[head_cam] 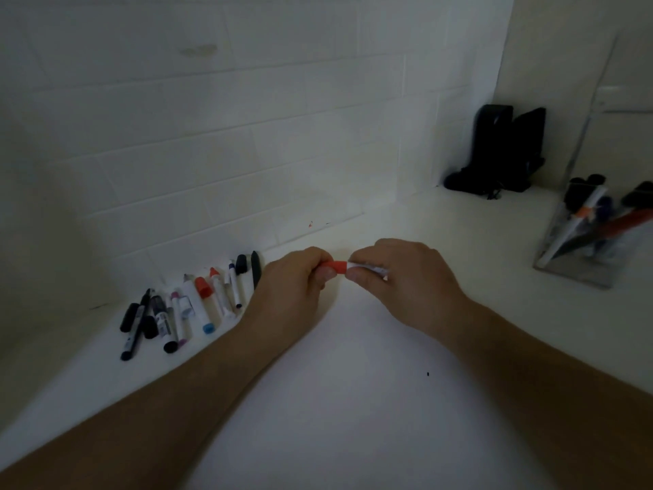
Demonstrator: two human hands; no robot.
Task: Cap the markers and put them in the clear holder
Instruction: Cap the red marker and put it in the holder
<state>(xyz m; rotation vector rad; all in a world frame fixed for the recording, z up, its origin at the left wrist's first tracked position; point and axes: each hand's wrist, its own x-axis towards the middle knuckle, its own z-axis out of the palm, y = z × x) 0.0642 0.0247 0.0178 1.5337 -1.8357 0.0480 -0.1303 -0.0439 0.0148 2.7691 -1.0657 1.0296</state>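
Observation:
My left hand (295,274) grips a red cap (334,268) above the white counter. My right hand (399,274) pinches the white barrel of a marker (367,267), whose end meets the cap between my hands. A row of loose markers and caps (187,305) lies on the counter at the left, black, purple, blue and red among them. The clear holder (583,252) stands at the right edge and has several markers in it.
A white tiled wall (247,136) runs close behind the counter. A black object (501,153) stands in the far right corner. The white counter (353,401) spreads out below my forearms.

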